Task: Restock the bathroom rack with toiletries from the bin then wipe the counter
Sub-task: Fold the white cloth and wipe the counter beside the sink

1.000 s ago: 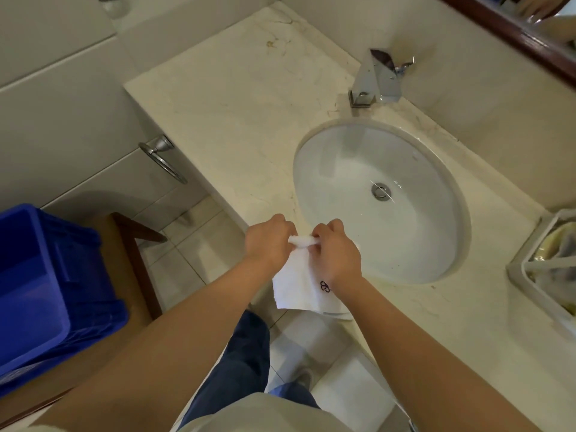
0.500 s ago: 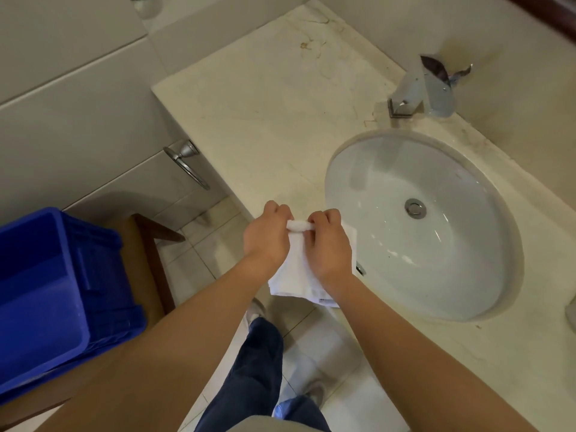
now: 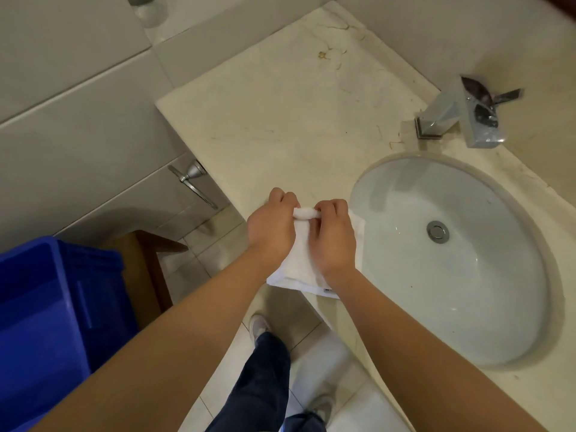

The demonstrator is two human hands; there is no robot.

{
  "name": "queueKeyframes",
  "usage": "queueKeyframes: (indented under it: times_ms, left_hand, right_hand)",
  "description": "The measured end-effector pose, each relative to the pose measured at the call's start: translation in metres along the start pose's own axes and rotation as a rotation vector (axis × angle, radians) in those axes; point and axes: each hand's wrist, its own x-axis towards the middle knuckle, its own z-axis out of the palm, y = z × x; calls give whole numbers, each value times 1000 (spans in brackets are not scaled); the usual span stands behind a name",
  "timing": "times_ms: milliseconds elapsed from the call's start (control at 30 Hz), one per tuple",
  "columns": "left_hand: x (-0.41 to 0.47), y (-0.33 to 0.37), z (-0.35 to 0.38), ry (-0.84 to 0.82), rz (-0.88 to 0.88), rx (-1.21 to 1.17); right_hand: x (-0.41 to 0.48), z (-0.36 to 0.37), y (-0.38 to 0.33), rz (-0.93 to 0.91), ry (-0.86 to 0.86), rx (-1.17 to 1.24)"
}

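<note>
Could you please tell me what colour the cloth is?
The cloth is plain white, clearest in the head view.

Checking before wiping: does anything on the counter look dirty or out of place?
Yes. A small brown stain marks the counter near the back wall, and thin dark specks lie beside the faucet base. Nothing else stands out.
</note>
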Motion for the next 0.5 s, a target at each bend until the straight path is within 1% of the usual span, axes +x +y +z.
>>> queueKeyframes:
  times_ms: [100,267,400,500]
  left_hand:
    - [11,0,-5,-15,4,12]
    - [21,-2,-9,-29,3,6]
    - [20,-2,-13,-28,0,0]
    - [9,-5,-16,-14,57,59]
  right_hand:
    - [10,2,-3,17,-3,0]
    - [24,0,-5,38,-55,-3]
    - [24,-6,-9,79,-71,56]
    - [13,-12,-7,33,-73,71]
